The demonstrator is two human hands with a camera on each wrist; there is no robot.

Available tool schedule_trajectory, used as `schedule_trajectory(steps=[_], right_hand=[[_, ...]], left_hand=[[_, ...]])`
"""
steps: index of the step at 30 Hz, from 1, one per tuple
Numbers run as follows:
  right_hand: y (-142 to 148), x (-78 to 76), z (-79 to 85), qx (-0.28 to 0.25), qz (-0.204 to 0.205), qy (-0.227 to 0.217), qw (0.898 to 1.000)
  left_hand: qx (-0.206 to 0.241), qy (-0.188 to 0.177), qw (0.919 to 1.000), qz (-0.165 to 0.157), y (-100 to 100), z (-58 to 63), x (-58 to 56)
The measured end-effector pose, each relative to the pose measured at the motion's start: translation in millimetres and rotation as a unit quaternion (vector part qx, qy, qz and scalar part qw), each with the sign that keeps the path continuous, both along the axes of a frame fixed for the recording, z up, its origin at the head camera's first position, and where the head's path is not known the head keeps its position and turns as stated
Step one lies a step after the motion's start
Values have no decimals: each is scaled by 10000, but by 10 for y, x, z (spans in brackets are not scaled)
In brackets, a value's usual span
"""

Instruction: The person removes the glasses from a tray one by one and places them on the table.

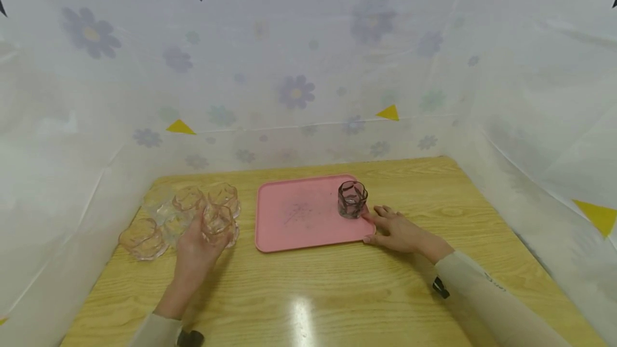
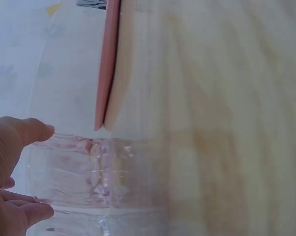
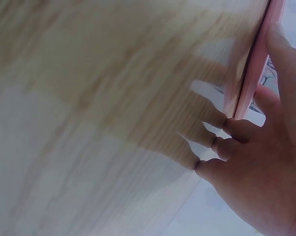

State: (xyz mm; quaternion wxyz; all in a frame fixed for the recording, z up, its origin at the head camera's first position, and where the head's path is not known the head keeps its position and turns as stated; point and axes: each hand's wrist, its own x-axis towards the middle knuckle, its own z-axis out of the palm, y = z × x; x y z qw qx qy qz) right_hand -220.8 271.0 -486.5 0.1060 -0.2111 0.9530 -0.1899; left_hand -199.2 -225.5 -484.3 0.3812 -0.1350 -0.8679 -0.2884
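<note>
My left hand holds a clear, pink-tinted glass cup at the near right of a group of similar cups. From the left wrist view, the thumb and fingers lie on either side of that cup. On the right end of a pink tray stands a dark grey-tinted glass cup. My right hand rests at the tray's right edge with its fingers spread, the index finger close beside the dark cup. In the right wrist view, several fingertips touch the tabletop.
Several more clear and pink-tinted cups stand close together at the left, one of them near the table's left edge. The wooden table is enclosed by white flowered sheeting at the back and both sides.
</note>
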Motion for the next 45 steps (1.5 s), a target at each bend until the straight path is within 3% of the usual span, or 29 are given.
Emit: schedule_trajectory(steps=[5,8,13,18,21,26,34,39,45], right_hand=[[-5,1,5,0,-8,-8,10000],[-6,7,11,-6,-16,-29,10000],[-5,8,15,7,-19,-24,10000],[-7,4,24,-33,-30,-28,10000],[-13,-1,23,-44,-23,-37,10000],[-26,-5,17,-53,-17,-40,10000],[-53,-8,7,-55,-33,-37,10000],[-62,-17,-12,-53,-34,-24,10000],[-50,-23,-14,-53,-51,-41,10000]], left_hand=[[-216,635,9973,-295,10,108,-24],[-202,595,9976,-294,46,182,-43],[363,-91,9977,-569,180,291,-84],[745,-796,9877,-1125,399,330,-148],[771,-1284,9766,-1546,538,352,-166],[859,-2286,9453,-2161,753,386,-206],[949,-2952,9097,-2761,1018,359,-356],[967,-3111,8984,-2945,1153,309,-466],[949,-3101,8955,-3047,1348,207,-575]])
